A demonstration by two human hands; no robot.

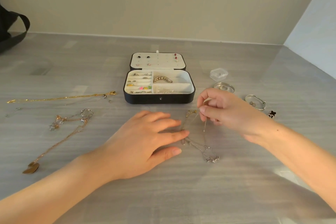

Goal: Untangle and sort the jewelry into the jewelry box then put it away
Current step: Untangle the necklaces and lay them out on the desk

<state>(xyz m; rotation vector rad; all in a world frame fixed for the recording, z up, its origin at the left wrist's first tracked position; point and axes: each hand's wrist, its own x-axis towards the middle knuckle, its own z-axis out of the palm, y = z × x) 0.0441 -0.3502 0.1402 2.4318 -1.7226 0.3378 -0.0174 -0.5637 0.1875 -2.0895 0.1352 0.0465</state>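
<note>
A black jewelry box [160, 98] stands open at the table's middle, with earrings pinned in its lid and rings, small pieces and a gold beaded bracelet [162, 79] in its white compartments. In front of it lies a tangle of thin silver and gold chains [203, 148]. My left hand [145, 143] lies flat, its straight fingers pressing the chains to the table. My right hand [223, 111] pinches a chain strand between thumb and forefinger and lifts it just above the table.
On the left lie a long gold chain [60, 98], a rose-gold necklace with a leaf pendant [31, 167] and a silver cluster [87, 113]. Right of the box: a clear plastic case [218, 74], a round tin [223, 87], a silver bangle [255, 102], a dark charm [272, 114]. A black bag [11, 31] sits far left.
</note>
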